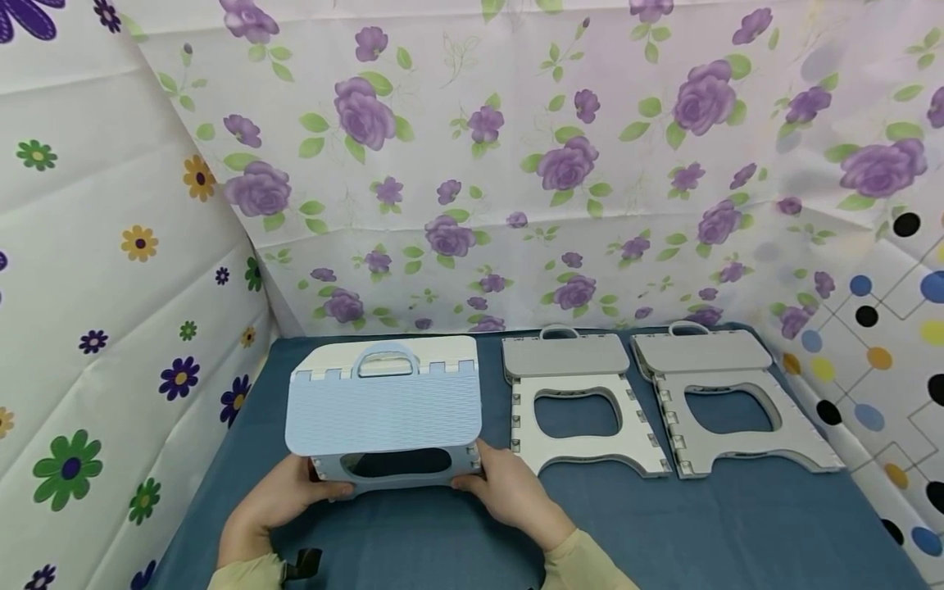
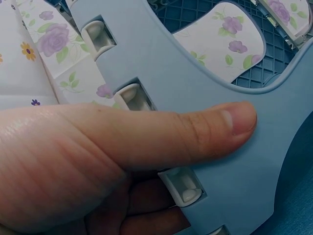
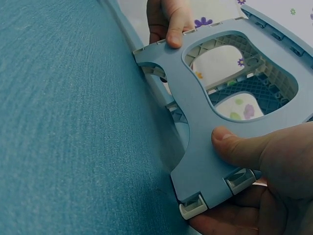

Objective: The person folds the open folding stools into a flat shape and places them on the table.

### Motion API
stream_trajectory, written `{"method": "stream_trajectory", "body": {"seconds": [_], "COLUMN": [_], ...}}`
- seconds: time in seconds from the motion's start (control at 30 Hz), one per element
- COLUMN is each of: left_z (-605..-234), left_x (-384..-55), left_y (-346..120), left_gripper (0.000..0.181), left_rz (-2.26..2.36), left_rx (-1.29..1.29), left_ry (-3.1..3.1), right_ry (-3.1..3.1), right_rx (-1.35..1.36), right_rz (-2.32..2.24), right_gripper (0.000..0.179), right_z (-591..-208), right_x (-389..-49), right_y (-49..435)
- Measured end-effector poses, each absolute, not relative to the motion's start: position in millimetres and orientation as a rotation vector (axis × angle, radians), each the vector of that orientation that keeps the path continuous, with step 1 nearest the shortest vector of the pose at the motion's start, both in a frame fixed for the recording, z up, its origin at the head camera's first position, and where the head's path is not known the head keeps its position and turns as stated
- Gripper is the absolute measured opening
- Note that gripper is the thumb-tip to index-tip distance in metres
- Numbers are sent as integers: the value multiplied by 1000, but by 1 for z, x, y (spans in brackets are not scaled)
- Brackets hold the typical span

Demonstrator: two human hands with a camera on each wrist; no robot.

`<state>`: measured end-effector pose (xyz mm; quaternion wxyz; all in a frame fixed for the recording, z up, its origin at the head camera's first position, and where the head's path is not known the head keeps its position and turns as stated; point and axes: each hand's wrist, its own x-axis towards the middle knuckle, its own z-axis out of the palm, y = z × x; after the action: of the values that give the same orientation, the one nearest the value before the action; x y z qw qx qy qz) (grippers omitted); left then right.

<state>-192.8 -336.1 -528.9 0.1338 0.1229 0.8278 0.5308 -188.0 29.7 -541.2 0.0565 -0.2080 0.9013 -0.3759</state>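
A blue and white folding step stool stands unfolded at the left of the table in the head view, its ribbed top and carry handle facing up. My left hand grips the lower left edge of its near leg panel. In the left wrist view the thumb of that hand lies flat on the blue panel, other fingers behind the hinged edge. Opposite it, my right hand grips the panel's right edge. The right wrist view shows that hand's thumb on the panel's front and its fingers curled behind.
Two grey and white folding stools, one in the middle and one at the right, lie partly folded on the blue tablecloth. A floral curtain hangs behind, with patterned cloth on both sides.
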Motion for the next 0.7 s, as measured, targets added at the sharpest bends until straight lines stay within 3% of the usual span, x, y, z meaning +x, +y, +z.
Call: {"method": "stream_trajectory", "body": {"seconds": [0.7], "left_z": [-529], "left_x": [-193], "left_y": [-335], "left_gripper": [92], "left_rz": [1520], "left_rx": [322], "left_ry": [2391], "right_ry": [2730], "right_rx": [-612], "right_rz": [-1128], "right_gripper": [48], "right_z": [-542], "right_x": [-189], "right_y": [30]}}
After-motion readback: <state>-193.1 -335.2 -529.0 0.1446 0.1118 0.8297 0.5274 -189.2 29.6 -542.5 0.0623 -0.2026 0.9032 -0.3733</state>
